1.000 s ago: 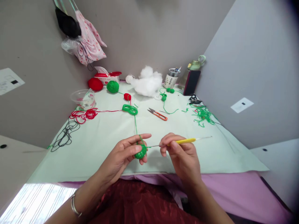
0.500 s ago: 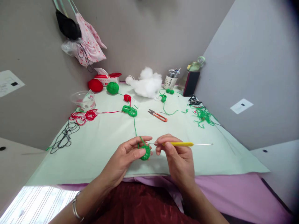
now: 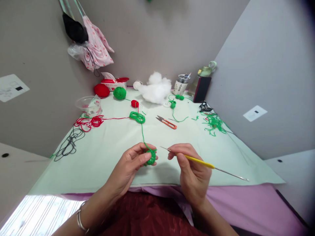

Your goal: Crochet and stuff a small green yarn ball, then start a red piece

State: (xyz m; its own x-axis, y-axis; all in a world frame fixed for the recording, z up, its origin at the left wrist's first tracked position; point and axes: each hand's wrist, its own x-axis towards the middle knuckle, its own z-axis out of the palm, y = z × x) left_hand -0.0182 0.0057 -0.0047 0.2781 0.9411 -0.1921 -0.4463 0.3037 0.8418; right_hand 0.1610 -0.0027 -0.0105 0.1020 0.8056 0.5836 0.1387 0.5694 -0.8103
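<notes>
Above the near desk (image 3: pixel 228 160), the green piece (image 3: pixel 151 157) is pinched by the left hand (image 3: pixel 134 160); the hook (image 3: pixel 199 161) is clasped in the right hand's (image 3: pixel 193 167) closed grip, its tip clear. The piece could be unravelled if the strand (image 3: pixel 142 132) were tugged; farther off, tangling could be caused if the skein (image 3: pixel 137 117) were snagged.

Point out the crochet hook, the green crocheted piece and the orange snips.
Crochet hook (image 3: pixel 201 162), head view: on its yellow handle.
Green crocheted piece (image 3: pixel 151 158), head view: on its stitched side.
Orange snips (image 3: pixel 168 124), head view: on the handle.
</notes>
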